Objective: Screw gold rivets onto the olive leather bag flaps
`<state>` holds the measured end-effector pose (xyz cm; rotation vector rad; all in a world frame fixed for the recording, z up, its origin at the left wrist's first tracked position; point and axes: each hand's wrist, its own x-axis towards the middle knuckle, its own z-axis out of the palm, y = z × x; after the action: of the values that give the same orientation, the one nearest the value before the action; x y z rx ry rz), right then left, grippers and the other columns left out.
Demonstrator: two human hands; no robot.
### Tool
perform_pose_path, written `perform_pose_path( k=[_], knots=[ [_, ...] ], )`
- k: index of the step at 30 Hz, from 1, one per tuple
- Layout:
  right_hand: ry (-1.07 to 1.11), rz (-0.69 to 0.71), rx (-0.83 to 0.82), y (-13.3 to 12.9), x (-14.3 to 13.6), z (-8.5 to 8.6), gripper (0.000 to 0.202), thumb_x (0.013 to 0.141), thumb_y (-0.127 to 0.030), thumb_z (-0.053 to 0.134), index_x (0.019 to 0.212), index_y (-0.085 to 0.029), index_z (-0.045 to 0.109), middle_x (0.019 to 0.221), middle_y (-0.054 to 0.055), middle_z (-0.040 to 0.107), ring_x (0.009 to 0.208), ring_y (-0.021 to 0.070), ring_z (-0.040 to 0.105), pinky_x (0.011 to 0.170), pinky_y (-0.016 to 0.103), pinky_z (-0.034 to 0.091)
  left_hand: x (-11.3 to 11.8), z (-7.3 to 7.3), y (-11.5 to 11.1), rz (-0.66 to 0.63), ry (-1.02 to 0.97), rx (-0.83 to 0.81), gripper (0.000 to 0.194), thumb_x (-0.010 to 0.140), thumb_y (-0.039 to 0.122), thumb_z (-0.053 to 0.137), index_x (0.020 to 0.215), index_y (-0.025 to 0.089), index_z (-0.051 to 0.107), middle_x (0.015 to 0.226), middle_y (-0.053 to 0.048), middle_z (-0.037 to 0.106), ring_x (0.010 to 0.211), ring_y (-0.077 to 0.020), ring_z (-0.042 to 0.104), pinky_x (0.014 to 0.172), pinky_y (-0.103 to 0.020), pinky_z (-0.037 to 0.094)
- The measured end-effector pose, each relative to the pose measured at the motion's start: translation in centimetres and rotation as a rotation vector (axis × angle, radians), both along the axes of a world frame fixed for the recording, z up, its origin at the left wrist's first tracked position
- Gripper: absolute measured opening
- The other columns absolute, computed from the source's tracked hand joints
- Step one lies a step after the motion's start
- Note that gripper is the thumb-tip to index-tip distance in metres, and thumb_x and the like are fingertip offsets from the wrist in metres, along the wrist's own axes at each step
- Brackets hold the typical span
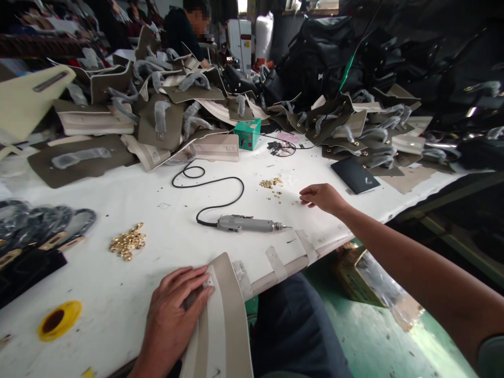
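My left hand [175,307] grips a beige and taupe leather bag panel [230,315] at the front edge of the table, fingers pressed on its upper face near small holes. My right hand [321,197] is over the table with thumb and fingers pinched together; anything between the fingertips is too small to make out. Just left of those fingertips are scattered small gold fittings [271,182]. A grey electric screwdriver [246,224] lies between the hands, its bit pointing right. Farther left is a pile of gold ring-like fittings [128,241].
A black cord runs from the screwdriver toward a green control box [248,134]. Heaped panels with wrapped handles [161,115] line the back. A black booklet [354,175] lies right, a yellow tape roll [59,320] front left. A co-worker [185,29] is behind the heap.
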<state>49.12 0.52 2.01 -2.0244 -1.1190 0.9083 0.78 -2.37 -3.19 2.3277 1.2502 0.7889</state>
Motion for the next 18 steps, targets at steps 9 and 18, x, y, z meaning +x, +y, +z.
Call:
perform_pose_path(
  k=[9, 18],
  knots=[
    [-0.371, 0.134, -0.026, -0.6, -2.1, -1.1, 0.022, 0.090, -0.034, 0.062, 0.096, -0.020, 0.078, 0.087, 0.001, 0.076, 0.073, 0.0162, 0.063, 0.064, 0.025, 0.045, 0.1, 0.1, -0.1, -0.003, 0.004, -0.005, 0.023, 0.090, 0.045, 0.071, 0.107, 0.032, 0.078, 0.116, 0.000, 0.078, 0.118, -0.0289, 0.061, 0.102, -0.049, 0.050],
    [-0.558, 0.146, -0.095, 0.1, -3.2, -1.6, 0.017, 0.089, -0.032, 0.063, 0.092, -0.024, 0.077, 0.099, 0.004, 0.076, 0.085, 0.0206, 0.064, 0.067, 0.028, 0.040, 0.1, 0.3, -0.1, -0.003, 0.006, 0.009, 0.023, 0.090, 0.045, 0.071, 0.107, 0.031, 0.078, 0.115, 0.000, 0.079, 0.117, -0.0291, 0.062, 0.102, -0.049, 0.050]
  ],
)
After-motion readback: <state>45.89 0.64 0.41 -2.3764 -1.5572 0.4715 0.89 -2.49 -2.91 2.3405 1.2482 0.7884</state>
